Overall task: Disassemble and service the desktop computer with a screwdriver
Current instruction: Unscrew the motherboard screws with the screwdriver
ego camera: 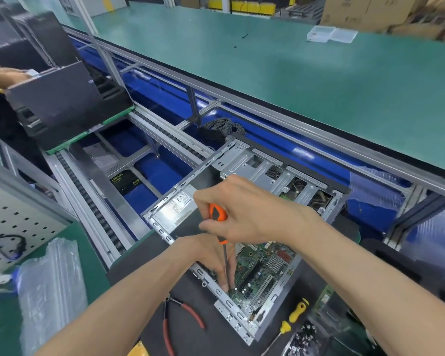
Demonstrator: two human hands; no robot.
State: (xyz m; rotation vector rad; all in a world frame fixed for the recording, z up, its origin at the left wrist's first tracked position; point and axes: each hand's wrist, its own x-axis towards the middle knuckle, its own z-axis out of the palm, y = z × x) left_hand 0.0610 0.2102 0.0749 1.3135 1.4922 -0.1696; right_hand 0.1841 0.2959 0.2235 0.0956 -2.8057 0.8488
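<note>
At 5 o'clock, tray of small dark parts, unclear. Centre: open computer case holding motherboard; left hand fingers pinch screwdriver shaft, right hand grips handle. At 1 o'clock, clear box.

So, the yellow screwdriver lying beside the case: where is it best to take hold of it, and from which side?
Take the yellow screwdriver by its thick yellow-and-black handle, coming from above. It lies flat on the black mat, so the handle's top is free. Its thin shaft points toward the near edge and offers little to hold, and the open computer case stands close on the left.
</note>
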